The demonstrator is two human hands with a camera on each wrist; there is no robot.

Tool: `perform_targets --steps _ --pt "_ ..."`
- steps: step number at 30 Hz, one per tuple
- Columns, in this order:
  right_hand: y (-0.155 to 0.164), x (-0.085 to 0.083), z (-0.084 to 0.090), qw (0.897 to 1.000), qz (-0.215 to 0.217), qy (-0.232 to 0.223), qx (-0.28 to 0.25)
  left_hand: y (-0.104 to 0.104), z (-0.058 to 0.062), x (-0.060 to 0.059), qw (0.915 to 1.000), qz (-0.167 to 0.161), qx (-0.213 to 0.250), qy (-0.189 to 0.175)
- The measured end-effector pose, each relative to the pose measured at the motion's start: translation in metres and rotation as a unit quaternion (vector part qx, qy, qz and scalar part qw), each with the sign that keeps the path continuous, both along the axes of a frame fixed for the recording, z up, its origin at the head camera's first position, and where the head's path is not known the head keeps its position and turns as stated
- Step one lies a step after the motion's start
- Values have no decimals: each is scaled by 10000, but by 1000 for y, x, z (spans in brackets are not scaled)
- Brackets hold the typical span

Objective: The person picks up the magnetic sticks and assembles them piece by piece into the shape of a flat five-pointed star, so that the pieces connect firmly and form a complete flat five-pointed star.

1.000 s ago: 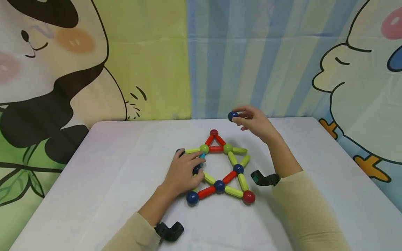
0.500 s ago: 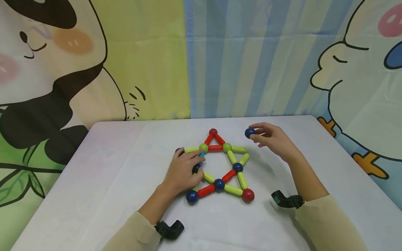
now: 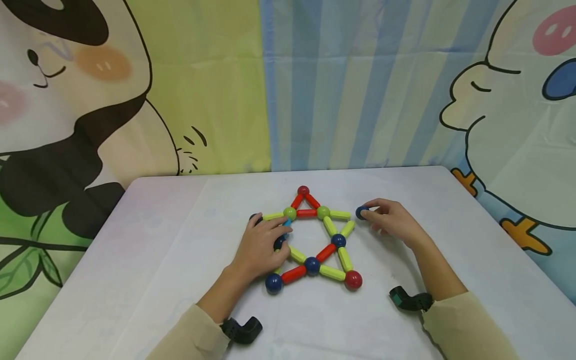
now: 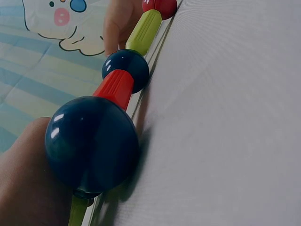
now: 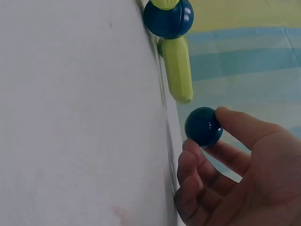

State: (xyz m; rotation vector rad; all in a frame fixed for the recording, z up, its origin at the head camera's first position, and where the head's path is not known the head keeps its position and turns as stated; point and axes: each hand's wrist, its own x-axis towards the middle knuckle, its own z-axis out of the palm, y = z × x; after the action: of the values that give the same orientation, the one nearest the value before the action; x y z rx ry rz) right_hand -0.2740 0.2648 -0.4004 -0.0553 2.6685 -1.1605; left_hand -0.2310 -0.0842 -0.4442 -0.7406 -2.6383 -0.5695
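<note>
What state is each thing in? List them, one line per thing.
Star figure: flat on the table, its right point unfinished, two green sticks ending bare.
Loose blue ball: pinched in the right hand's fingers, just off the bare stick ends, not joined.
Right hand: grips the loose blue ball.
Left hand: rests on the star's left side, fingers bent over it.
Table: covered with a white cloth.
</note>
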Motion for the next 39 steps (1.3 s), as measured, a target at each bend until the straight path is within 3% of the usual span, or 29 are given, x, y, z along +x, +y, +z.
perform_targets --steps 6,15,39 --pt "-5 0 -4 9998 35 43 202 0 0 0 10000 -11 20 25" --pt "-8 -1 -4 9985 415 167 316 -2 2 -1 10000 -1 11 38" --pt "-3 -2 -5 9986 454 60 271 0 3 -4 9999 -11 -90 -50"
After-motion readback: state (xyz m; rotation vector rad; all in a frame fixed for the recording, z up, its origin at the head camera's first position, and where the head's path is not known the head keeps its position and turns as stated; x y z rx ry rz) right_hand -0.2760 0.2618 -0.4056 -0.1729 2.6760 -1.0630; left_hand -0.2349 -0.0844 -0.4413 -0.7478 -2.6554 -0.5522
